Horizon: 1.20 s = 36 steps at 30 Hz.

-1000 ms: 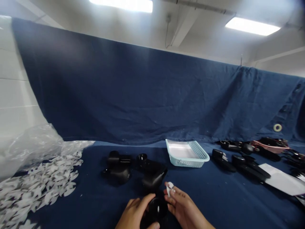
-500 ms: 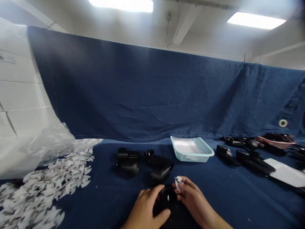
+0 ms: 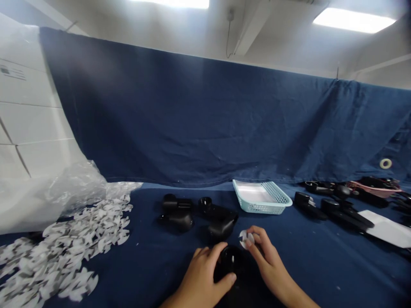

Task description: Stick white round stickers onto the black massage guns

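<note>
My left hand (image 3: pixel 205 276) is wrapped round a black plastic housing (image 3: pixel 231 259), whose round cup-like end faces up and shows a small light-coloured spot inside. Between thumb and fingertips, my right hand (image 3: pixel 268 256) pinches a small white plastic piece with curved prongs (image 3: pixel 245 238). That piece is held just above and right of the housing's round opening, apart from it. The lower part of the housing is dark and partly hidden by my left hand. Beyond my hands lie more black housings (image 3: pixel 221 222) on the blue cloth.
A heap of similar white pieces (image 3: pixel 73 244) spreads across the left, beside clear plastic wrap (image 3: pixel 77 188). A light blue basket (image 3: pixel 263 208) stands at the back. Rightward are black parts (image 3: pixel 310 206), a white sheet (image 3: pixel 390 229) and a pink basket (image 3: pixel 372 189). A blue curtain (image 3: pixel 192 119) hangs behind.
The white piece in my right hand has turned, showing its flat pronged side. My left hand keeps its hold on the housing. The whole view has shifted slightly.
</note>
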Motion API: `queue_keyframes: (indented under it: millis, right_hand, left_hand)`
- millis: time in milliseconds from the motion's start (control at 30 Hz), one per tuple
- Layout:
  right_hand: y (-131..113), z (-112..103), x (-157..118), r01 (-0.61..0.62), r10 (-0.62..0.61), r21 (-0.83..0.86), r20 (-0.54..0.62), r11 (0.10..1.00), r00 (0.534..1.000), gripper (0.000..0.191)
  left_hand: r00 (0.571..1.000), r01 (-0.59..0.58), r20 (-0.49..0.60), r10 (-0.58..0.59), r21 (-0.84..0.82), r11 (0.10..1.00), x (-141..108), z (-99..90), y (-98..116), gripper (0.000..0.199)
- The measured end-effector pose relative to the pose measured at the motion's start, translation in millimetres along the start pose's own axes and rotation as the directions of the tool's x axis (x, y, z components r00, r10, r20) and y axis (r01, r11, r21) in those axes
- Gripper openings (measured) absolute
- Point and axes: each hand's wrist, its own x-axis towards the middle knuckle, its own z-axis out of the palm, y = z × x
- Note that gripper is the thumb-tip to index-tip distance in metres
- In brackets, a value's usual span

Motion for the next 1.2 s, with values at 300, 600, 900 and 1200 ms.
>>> queue_keyframes:
  millis: [300, 600, 900, 1200]
  right_hand:
    - [1.1, -5.3, 12.0, -0.244, 0.275, 0.475, 0.005, 0.846, 0.961, 0.039]
    - [-3.0, -22.7, 19.9, -0.399, 0.410, 0.642, 0.142, 0.655, 0.901, 0.023]
    - [-17.3, 0.1, 3.2, -0.206, 0.222, 0.275, -0.028, 0.939, 0.975, 0.030]
    - [-9.4, 20.9, -2.5, -0.040, 0.040, 0.001, 0.023, 0.999, 0.999, 0.029]
  left_hand:
    - [1.000, -0.028, -0.009, 0.028, 0.020, 0.999, -2.0, 0.3, -0.1, 0.058]
    - [0.999, -0.034, -0.015, 0.034, 0.035, 0.999, -1.5, 1.8, -0.6, 0.058]
    - [0.998, -0.055, -0.025, 0.056, 0.035, 0.998, -1.7, 0.8, -0.2, 0.056]
    - [0.996, -0.078, -0.033, 0.079, 0.021, 0.997, -1.2, 1.3, -0.6, 0.057]
